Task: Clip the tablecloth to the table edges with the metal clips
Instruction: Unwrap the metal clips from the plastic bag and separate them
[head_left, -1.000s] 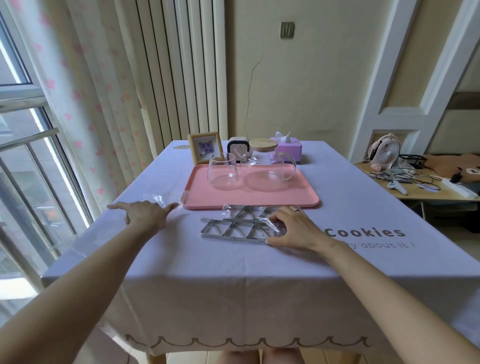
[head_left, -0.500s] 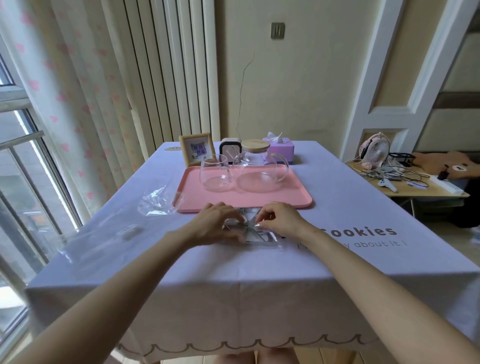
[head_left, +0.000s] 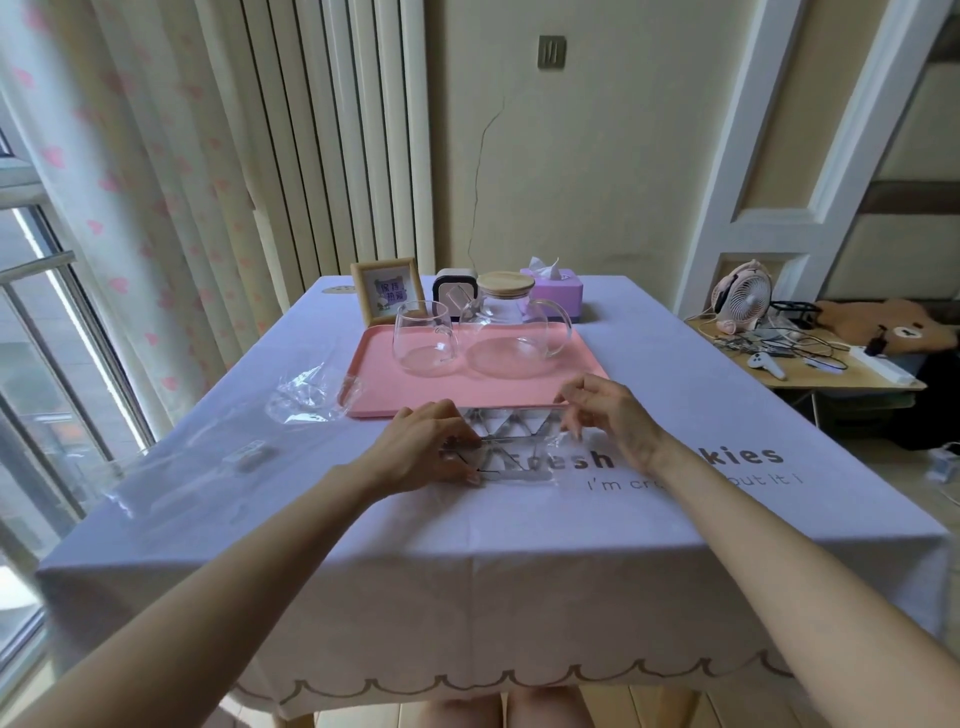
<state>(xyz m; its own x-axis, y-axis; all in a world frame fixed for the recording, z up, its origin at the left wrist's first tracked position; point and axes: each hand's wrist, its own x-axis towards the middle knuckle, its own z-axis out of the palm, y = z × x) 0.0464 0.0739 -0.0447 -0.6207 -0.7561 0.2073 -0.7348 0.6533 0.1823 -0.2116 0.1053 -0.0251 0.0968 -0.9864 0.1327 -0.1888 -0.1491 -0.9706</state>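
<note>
Near the centre of the frame the metal clips lie in a clear wrapper, flat on the lavender tablecloth and just below the near rim of the pink tray. The left hand curls its fingers onto the wrapper's left end and pinches it, while the right hand pinches the right edge with bent fingers. On the tray stand a glass cup and a glass teapot, with crumpled plastic to its left.
</note>
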